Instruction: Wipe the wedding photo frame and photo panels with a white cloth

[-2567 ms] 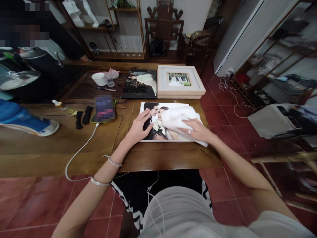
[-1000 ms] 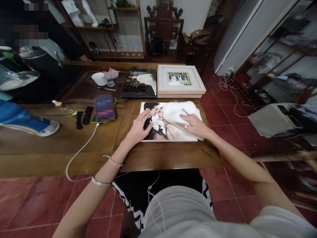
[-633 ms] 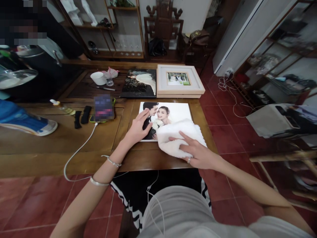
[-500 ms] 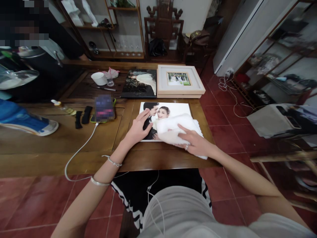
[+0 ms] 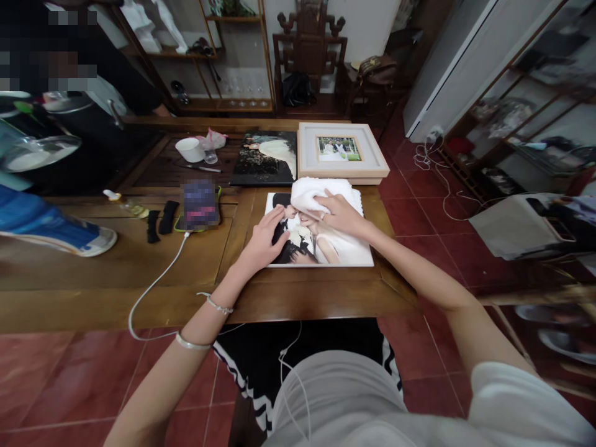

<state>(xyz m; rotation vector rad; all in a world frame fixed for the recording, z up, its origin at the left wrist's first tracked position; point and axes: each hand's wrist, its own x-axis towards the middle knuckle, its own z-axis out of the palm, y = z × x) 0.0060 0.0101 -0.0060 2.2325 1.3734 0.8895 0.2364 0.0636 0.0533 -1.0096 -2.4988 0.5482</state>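
Observation:
A large wedding photo print [image 5: 342,249] lies flat on the wooden table [image 5: 116,261] in front of me. My left hand [image 5: 261,242] rests on its left part, fingers spread flat, holding it still. My right hand [image 5: 339,212] presses a folded white towel [image 5: 311,191] onto the print's far edge, fingers curled over the cloth. The towel covers the top of the picture.
Behind the print lie a dark wedding photo [image 5: 265,158] and a framed picture in a pale wood frame [image 5: 342,154]. A phone [image 5: 199,205] with a white cable, a white cup [image 5: 190,149] and a small bottle [image 5: 125,203] sit to the left. Another person's shoe [image 5: 88,241] rests on the table's left side.
My right hand has slid the towel from the print's near right corner up to its far edge. My left hand has stayed on the print's left part.

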